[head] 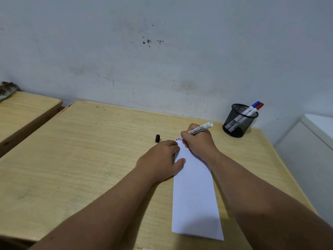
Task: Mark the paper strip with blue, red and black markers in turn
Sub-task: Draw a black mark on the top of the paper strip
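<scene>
Lying lengthwise on the bench (72, 159), the paper strip (194, 195) runs its long axis from the near edge away toward the wall, leaning slightly left at its far end. A blue mark and a red mark sit at that far corner. The right hand (198, 141) is closed around the black marker (198, 129), tip down and left at the corner just beside the red mark, barrel angled up and right. The left hand (162, 159) rests flat, fingers loosely curled, pinning the strip's left edge and holding nothing. Judged stage: third colour, contact imminent or begun. A black cap (157, 138) lies just left. The mesh pen cup (238, 120) holds the blue marker (253, 107) and red marker (256, 108).
</scene>
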